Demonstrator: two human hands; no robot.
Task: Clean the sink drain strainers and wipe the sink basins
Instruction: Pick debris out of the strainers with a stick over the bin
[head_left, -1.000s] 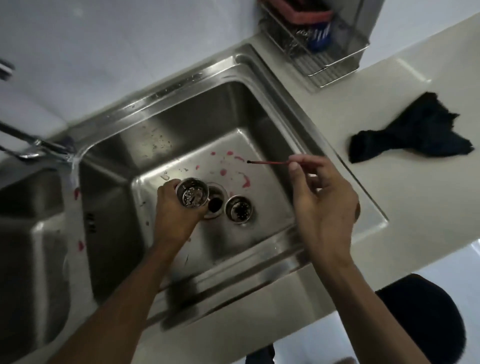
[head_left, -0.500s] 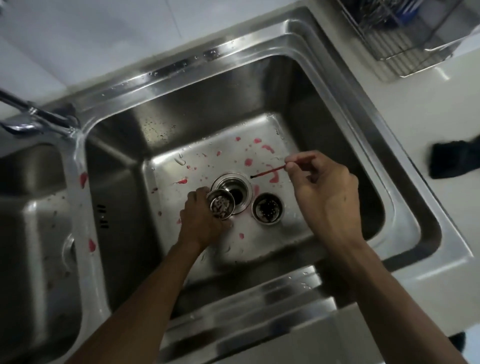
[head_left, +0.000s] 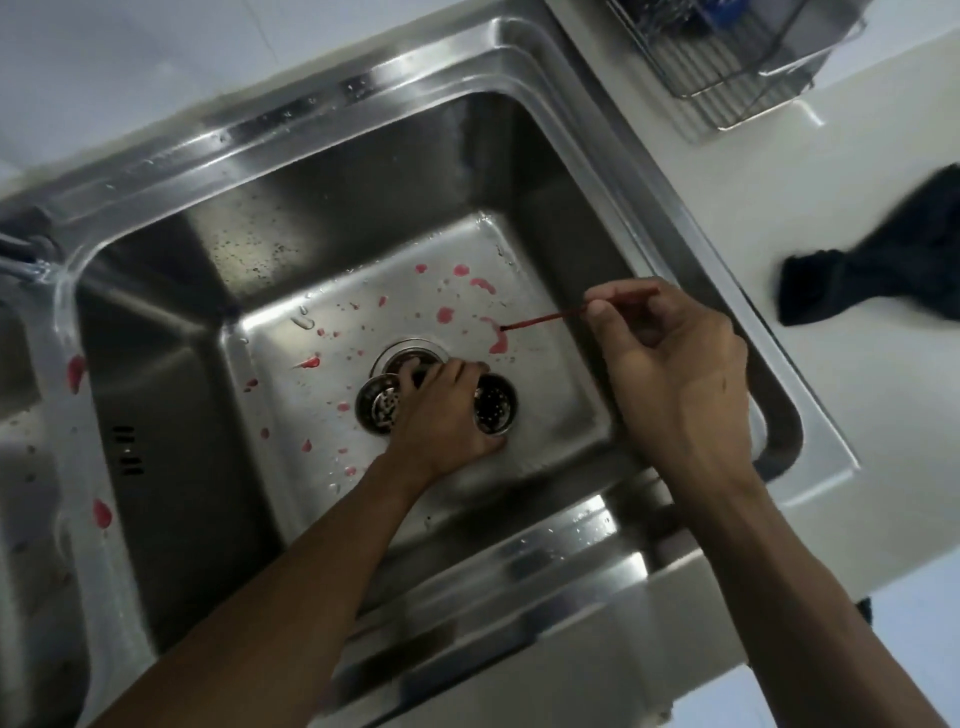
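A strainer (head_left: 378, 405) just left of the open drain (head_left: 410, 356) is gripped at its rim by the left hand (head_left: 447, 415). A second strainer (head_left: 496, 404) is seen just right of the drain, beside that hand. Farther right, a thin red stick (head_left: 545, 318) is pinched by the right hand (head_left: 680, 374). Loosened dirt could be dropped into the uncovered drain, or the second strainer knocked by the wrist.

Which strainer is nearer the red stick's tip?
The right strainer, on the red stick side of the left hand; the left strainer is on the hand's far side.
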